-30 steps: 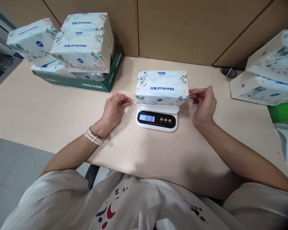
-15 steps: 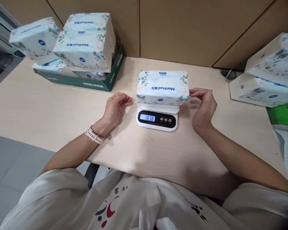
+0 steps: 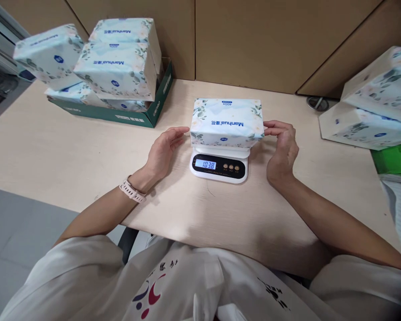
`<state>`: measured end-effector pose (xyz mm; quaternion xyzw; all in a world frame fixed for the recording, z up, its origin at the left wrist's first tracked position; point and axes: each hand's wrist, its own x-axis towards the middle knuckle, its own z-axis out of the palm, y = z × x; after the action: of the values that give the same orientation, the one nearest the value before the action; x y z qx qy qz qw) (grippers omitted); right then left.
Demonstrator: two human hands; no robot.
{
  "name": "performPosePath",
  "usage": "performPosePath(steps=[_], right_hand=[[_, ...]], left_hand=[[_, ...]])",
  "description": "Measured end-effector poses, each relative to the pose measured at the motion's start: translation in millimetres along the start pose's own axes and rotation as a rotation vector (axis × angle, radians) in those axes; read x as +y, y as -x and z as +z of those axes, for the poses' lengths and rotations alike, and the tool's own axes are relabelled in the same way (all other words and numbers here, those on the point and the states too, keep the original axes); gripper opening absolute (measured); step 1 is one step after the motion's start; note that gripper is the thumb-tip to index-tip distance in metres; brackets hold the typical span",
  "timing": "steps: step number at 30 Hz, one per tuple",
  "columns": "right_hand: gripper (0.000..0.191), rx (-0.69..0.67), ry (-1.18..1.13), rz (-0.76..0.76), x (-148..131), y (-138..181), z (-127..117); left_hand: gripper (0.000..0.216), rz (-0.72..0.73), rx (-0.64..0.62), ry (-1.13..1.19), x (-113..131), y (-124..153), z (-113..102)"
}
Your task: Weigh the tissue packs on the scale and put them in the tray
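A pack of tissues (image 3: pixel 226 122) lies flat on a white scale (image 3: pixel 196 173), covering most of its platform, between the person's 2 hands. Its blue lettering, upside down from the wearer's side, includes "Manhua" and "400". The lit display (image 3: pixel 205 164) shows the digits 1, 0, 3 and 8, and 3 round buttons (image 3: pixel 231 167) sit to its right.

The left hand (image 3: pixel 162 151) is unclenched, with its fingers stretched toward the pack's left end; whether the fingertips touch it is hard to tell. The right hand (image 3: pixel 283 151) is loosely bent, its fingertips at the pack's right end, and does not close around it. A pale watch strap (image 3: pixel 132 191) circles the left wrist.

At the far left of the pale table (image 3: pixel 87 165), a green tray (image 3: pixel 96 114) holds several like packs (image 3: pixel 116 71), 1 of them tilted. To the right, 2 more packs (image 3: pixel 370 127) are stacked near a bright green item (image 3: pixel 394 160). Brown panels (image 3: pixel 243 44) stand behind the table.
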<state>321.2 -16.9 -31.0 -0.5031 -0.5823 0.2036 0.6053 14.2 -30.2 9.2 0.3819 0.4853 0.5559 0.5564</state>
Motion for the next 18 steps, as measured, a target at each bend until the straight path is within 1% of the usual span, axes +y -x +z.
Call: performPosePath(steps=[3, 6, 8, 10, 12, 13, 15, 18], right_hand=[[0.058, 0.01, -0.018, 0.059, -2.4, -0.1, 0.1], [0.057, -0.02, 0.001, 0.033, -4.2, 0.1, -0.7], [0.054, -0.053, -0.001, 0.034, -5.5, 0.6, -1.0], [0.05, -0.087, -0.014, 0.081, -7.5, 1.7, -0.7], [0.051, -0.129, -0.001, 0.082, -10.9, 3.5, 0.2], [0.054, -0.153, 0.012, 0.06, -13.1, 4.8, 0.8], [0.06, -0.19, 0.02, 0.013, -18.7, 8.4, 2.0], [0.06, -0.231, -0.011, 0.008, -28.1, 16.3, 2.4]], left_hand=[[0.034, -0.002, 0.009, 0.004, -0.2, 0.8, 1.7], [0.036, 0.016, -0.009, 0.001, -2.5, 1.5, 1.5], [0.039, 0.036, -0.076, -0.021, -3.5, 2.4, 1.2], [0.043, 0.066, -0.17, -0.037, -3.0, 3.7, 1.7], [0.047, 0.092, -0.238, -0.036, -1.0, 5.1, 3.2], [0.048, 0.099, -0.249, -0.029, 0.4, 5.8, 4.2], [0.051, 0.095, -0.232, -0.007, 2.8, 7.5, 6.1], [0.062, 0.078, -0.182, 0.036, 3.2, 11.2, 7.9]])
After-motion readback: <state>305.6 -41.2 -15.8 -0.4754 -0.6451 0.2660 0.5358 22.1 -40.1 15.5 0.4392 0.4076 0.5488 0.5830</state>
